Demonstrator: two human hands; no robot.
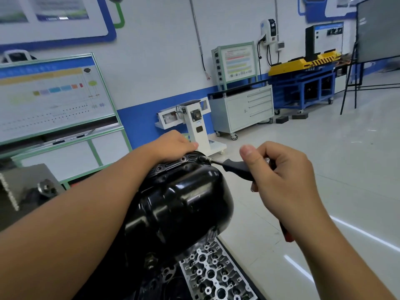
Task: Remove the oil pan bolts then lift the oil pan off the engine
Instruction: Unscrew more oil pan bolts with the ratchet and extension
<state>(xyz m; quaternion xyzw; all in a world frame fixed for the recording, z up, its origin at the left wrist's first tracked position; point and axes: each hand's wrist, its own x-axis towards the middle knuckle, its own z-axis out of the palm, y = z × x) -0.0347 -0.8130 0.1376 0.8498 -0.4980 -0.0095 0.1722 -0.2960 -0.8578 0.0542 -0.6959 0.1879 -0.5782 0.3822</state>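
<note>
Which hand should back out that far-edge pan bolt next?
Right. The right hand already grips the driver, its tip seated on the bolt at the oil pan flange. The left hand rests on the pan's far edge, steadying it.

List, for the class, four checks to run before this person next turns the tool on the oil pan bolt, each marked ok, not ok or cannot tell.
1. Tool tip seated on the bolt at the pan's far flange: ok, the tip meets the bolt.
2. Right hand grips the driver handle: ok.
3. Left hand steadies the oil pan: ok, it rests on the far rim.
4. Other flange bolts removed: cannot tell; several nearby holes look empty, the rest is hidden.
5. Pan ready to lift: not ok, a bolt remains.
</note>
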